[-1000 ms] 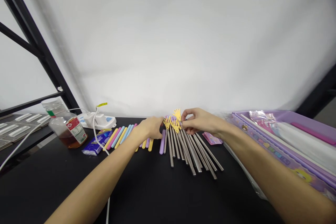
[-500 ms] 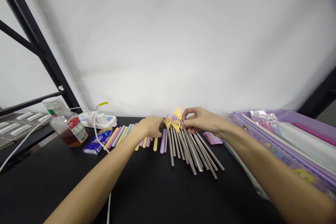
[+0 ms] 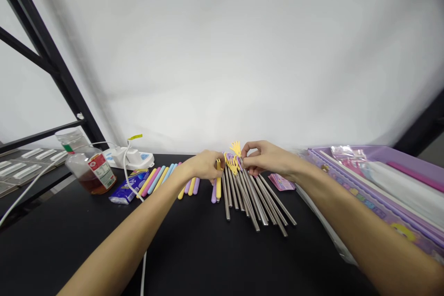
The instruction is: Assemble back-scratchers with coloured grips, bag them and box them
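Thumb and fingers of my left hand (image 3: 208, 165) are closed on a yellow plastic handle (image 3: 218, 188), which stands over the left end of a pile of metal rods (image 3: 255, 201). Beside it lies a purple handle (image 3: 213, 194). The rods fan out toward me, and hand-shaped heads in yellow and purple crowd their far ends, like back scratchers. My right hand (image 3: 258, 157) pinches at the heads, by a raised yellow back scratcher head (image 3: 236, 148); its fingers partly hide the grip.
Coloured handles (image 3: 157, 180) lie in a row at left, near a blue packet (image 3: 128, 189), a power strip (image 3: 133, 159) with a white cable, and a jar of brown liquid (image 3: 90, 169). Pink cards (image 3: 281, 182) and a purple tray (image 3: 381, 152) with plastic-wrapped things are at right.
My left hand has moved right, bringing the yellow handle from the row to beside the purple one, over the leftmost rod. My right hand has hardly moved.
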`<state>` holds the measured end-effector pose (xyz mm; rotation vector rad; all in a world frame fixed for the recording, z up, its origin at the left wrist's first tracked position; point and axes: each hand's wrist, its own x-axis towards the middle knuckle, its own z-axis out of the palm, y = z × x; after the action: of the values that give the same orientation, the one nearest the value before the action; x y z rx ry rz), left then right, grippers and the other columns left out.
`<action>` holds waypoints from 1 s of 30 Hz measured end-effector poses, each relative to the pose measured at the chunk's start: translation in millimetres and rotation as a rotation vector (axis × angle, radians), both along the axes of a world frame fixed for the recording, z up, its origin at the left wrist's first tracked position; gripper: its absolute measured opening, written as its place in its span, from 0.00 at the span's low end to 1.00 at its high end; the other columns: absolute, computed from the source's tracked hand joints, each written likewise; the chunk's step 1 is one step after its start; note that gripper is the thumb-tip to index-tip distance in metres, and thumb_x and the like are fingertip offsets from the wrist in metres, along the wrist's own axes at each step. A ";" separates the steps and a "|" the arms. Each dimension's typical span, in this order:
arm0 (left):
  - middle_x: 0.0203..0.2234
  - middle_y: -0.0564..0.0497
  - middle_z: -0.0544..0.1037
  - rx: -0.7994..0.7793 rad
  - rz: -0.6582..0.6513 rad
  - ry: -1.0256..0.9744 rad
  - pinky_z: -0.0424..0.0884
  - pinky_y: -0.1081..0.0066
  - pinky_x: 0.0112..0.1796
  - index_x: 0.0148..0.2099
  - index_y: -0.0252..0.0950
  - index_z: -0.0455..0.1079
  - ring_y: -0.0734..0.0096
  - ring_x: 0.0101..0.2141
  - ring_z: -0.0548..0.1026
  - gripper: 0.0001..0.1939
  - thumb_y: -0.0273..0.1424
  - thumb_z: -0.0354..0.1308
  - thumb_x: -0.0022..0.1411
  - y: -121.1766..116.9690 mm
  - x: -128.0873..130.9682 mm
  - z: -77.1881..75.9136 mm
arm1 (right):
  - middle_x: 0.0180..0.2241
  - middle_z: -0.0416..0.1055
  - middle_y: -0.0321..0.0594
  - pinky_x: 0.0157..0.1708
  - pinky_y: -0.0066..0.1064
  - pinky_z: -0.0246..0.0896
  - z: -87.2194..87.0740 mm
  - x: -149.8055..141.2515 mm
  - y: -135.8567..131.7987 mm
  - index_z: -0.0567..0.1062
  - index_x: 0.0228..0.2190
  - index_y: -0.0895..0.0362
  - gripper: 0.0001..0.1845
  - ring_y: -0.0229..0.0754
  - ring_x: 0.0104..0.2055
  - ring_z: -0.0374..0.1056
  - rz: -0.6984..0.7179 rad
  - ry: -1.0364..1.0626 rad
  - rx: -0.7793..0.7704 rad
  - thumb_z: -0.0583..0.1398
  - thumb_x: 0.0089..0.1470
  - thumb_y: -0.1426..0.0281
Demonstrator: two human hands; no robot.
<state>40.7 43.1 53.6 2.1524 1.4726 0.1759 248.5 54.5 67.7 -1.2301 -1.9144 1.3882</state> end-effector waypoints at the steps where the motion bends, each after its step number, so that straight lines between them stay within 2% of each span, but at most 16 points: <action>1: 0.25 0.55 0.77 0.002 -0.006 0.022 0.70 0.77 0.26 0.45 0.37 0.66 0.71 0.24 0.78 0.15 0.26 0.54 0.52 0.9 -0.2 -2.3 | 0.20 0.71 0.34 0.25 0.22 0.64 0.2 -0.1 0.3 0.68 0.28 0.58 0.08 0.31 0.22 0.65 -0.001 0.001 -0.001 0.63 0.44 0.75; 5: 0.25 0.55 0.77 0.073 0.023 0.159 0.69 0.75 0.28 0.46 0.38 0.67 0.69 0.25 0.77 0.20 0.25 0.57 0.48 5.0 -5.2 -7.2 | 0.21 0.71 0.34 0.25 0.23 0.65 0.1 0.9 1.6 0.68 0.28 0.58 0.09 0.31 0.21 0.65 -0.004 0.009 -0.002 0.64 0.43 0.74; 9: 0.28 0.52 0.78 0.139 0.067 0.185 0.67 0.72 0.29 0.52 0.36 0.66 0.66 0.29 0.77 0.27 0.28 0.60 0.46 5.6 -13.4 -0.4 | 0.21 0.72 0.35 0.24 0.23 0.64 0.0 2.6 1.5 0.67 0.33 0.57 0.15 0.31 0.21 0.64 -0.033 0.068 -0.042 0.65 0.42 0.76; 12: 0.28 0.52 0.79 0.032 0.003 0.065 0.68 0.73 0.29 0.57 0.35 0.63 0.67 0.29 0.77 0.31 0.30 0.60 0.49 2.6 -17.7 8.8 | 0.22 0.72 0.35 0.25 0.22 0.65 2.7 4.3 1.5 0.67 0.40 0.57 0.21 0.33 0.23 0.66 -0.075 0.189 -0.095 0.65 0.42 0.77; 14: 0.28 0.52 0.79 -0.092 -0.094 -0.040 0.67 0.74 0.28 0.55 0.36 0.66 0.69 0.28 0.76 0.28 0.30 0.60 0.50 0.2 -19.3 14.0 | 0.24 0.72 0.36 0.25 0.21 0.66 6.1 7.0 2.7 0.70 0.40 0.58 0.18 0.32 0.24 0.67 -0.093 0.273 -0.122 0.64 0.45 0.77; 16: 0.26 0.54 0.78 -0.175 -0.208 -0.122 0.65 0.75 0.27 0.48 0.36 0.72 0.72 0.27 0.75 0.19 0.30 0.61 0.51 -1.8 -19.4 17.2 | 0.27 0.71 0.38 0.26 0.21 0.67 10.4 11.3 4.5 0.72 0.35 0.60 0.10 0.33 0.26 0.69 -0.095 0.342 -0.139 0.64 0.48 0.76; 18: 0.24 0.55 0.76 -0.212 -0.305 -0.197 0.64 0.76 0.26 0.40 0.35 0.74 0.75 0.25 0.72 0.11 0.29 0.61 0.52 -3.4 -18.2 19.0 | 0.29 0.71 0.40 0.28 0.22 0.69 15.1 16.5 6.1 0.73 0.32 0.60 0.05 0.35 0.28 0.72 -0.092 0.400 -0.112 0.64 0.51 0.75; 20: 0.23 0.56 0.75 -0.220 -0.357 -0.260 0.63 0.77 0.26 0.35 0.35 0.73 0.77 0.25 0.71 0.05 0.30 0.62 0.54 -4.9 -16.4 20.2 | 0.31 0.72 0.43 0.30 0.25 0.70 19.6 21.0 6.7 0.73 0.32 0.61 0.05 0.39 0.30 0.74 -0.082 0.461 -0.053 0.63 0.55 0.71; 24: 0.25 0.55 0.75 -0.211 -0.368 -0.310 0.65 0.78 0.28 0.35 0.35 0.74 0.78 0.26 0.71 0.04 0.29 0.63 0.54 -7.3 -14.0 23.0 | 0.29 0.73 0.43 0.30 0.26 0.71 25.4 25.1 6.2 0.73 0.30 0.61 0.10 0.38 0.29 0.74 -0.131 0.566 0.071 0.60 0.60 0.67; 30: 0.30 0.53 0.76 -0.258 -0.384 -0.344 0.67 0.78 0.30 0.38 0.35 0.74 0.77 0.30 0.72 0.07 0.33 0.62 0.58 -10.1 -14.0 27.7 | 0.27 0.73 0.42 0.30 0.26 0.71 25.5 25.9 8.0 0.72 0.29 0.61 0.10 0.38 0.26 0.74 -0.209 0.579 0.168 0.63 0.58 0.67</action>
<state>26.7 33.0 81.3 2.0247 0.8257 0.1935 274.4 62.5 93.2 -0.8037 -1.4223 1.2667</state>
